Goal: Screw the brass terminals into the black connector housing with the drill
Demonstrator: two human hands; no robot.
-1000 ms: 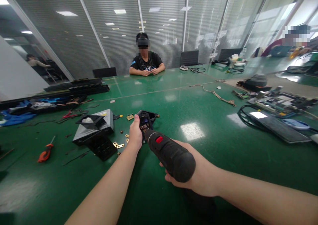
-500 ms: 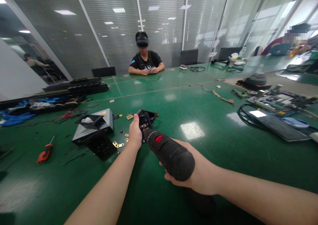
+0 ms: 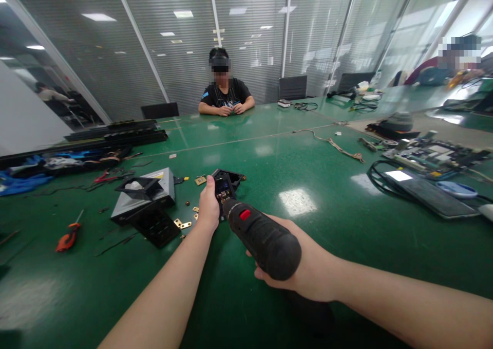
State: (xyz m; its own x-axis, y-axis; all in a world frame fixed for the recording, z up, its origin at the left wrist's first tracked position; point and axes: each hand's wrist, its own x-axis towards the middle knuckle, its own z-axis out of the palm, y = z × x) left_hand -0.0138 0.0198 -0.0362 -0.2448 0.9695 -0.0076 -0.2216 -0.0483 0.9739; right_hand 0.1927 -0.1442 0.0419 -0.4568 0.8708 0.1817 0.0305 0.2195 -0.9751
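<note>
My right hand (image 3: 287, 254) is wrapped round the grip of a black cordless drill (image 3: 265, 243) with a red switch on top. The drill's tip points into a black plastic housing (image 3: 224, 185) with brass-coloured parts inside; whether it touches one I cannot tell. Gripping the housing's left side is my left hand (image 3: 210, 207), thumb up, its other fingers mostly hidden. Another black part (image 3: 236, 178) sits just behind the housing. Small brass plates (image 3: 182, 224) lie to the left of my left hand.
To the left are a silver box-shaped drive (image 3: 167, 187), black plastic frames (image 3: 154, 223) and an orange-handled screwdriver (image 3: 68, 238). Circuit boards (image 3: 427, 153), a cable and a dark flat device (image 3: 435, 195) lie right. Across the green table (image 3: 246, 148) sits a person (image 3: 225, 94).
The view has shifted very slightly. Both hands, the drill and the housing keep practically the same positions relative to each other.
</note>
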